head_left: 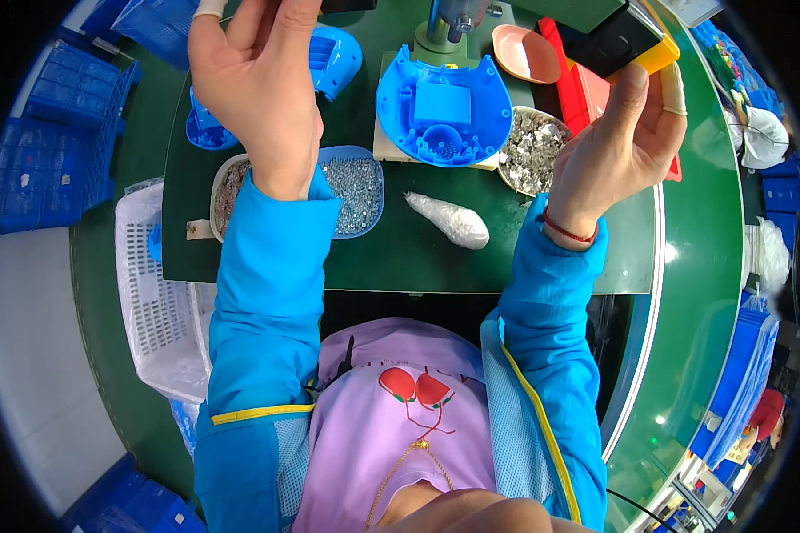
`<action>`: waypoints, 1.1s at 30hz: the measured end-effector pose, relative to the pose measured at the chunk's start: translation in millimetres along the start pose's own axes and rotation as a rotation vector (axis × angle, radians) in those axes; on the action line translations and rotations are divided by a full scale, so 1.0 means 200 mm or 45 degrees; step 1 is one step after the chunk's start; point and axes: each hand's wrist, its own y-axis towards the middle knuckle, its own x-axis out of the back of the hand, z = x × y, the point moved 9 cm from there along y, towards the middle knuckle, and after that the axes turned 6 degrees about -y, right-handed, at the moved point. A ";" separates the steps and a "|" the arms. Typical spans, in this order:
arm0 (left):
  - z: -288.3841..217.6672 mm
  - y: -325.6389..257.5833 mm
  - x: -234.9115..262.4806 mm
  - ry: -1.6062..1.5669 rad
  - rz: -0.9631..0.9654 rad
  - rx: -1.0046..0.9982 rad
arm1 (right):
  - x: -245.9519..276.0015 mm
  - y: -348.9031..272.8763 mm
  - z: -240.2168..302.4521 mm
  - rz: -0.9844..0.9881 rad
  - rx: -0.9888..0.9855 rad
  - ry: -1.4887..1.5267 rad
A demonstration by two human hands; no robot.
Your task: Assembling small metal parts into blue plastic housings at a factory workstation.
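My left hand [262, 84] is raised over the far left of the green bench, its fingertips cut off by the top edge, so what they hold is hidden. My right hand [618, 138] closes its thumb and fingers around the yellow-edged corner of a black box [609, 43] at the upper right. Pale covers sit on a finger of each hand. Between my hands, a blue plastic shell [444, 105] lies with its hollow side up under the grey metal press [458, 16], showing posts and a round grille. More blue shells [333, 62] lie beside my left hand.
A blue tray of small metal parts [354, 191] and a round dish of screws [529, 147] flank a white plastic-wrapped bundle [449, 220]. A pink dish [524, 53] and red bin [567, 84] sit farther right. A white crate [156, 302] stands left of the bench.
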 end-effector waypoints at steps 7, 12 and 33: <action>0.03 0.01 0.01 -0.083 0.030 0.049 | 0.00 0.00 -0.03 -0.025 -0.008 0.072; 0.02 0.01 0.00 -0.069 0.033 0.043 | 0.01 0.01 -0.04 -0.013 -0.010 0.047; 0.60 -0.37 0.12 0.040 0.631 1.183 | -0.04 -0.37 -0.35 0.851 -0.524 -0.618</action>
